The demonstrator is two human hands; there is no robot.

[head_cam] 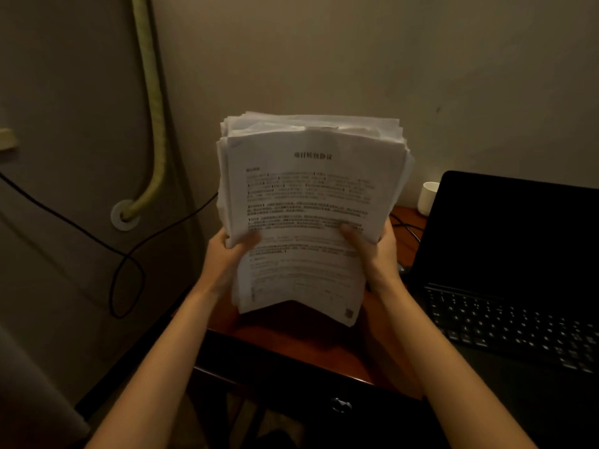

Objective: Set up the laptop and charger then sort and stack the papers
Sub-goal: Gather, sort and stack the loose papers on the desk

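One thick stack of papers [311, 202] was in view, too many sheets to count, their upper edges ragged and out of line. One laptop [505, 264] stood open on the desk [291, 345] at its right side, screen dark, keys faintly lit. One white cup [428, 197] sat at the desk's far edge, just behind the laptop's lid. One black cable [406, 226] lay on the desk between papers and laptop; another black cord [129, 254] looped along the wall at left, near a yellow-green hose [155, 124].

Both hands gripped the stack, raised off the desk above its left half and tilted toward the camera. The left hand [227, 254] clasped the stack's left edge, thumb over the top sheet, fingers hidden behind. The right hand [372, 251] clasped the right edge the same way, thumb pressed on the printed page. The top sheet's lower edge bowed upward between the hands, and the print was blurred
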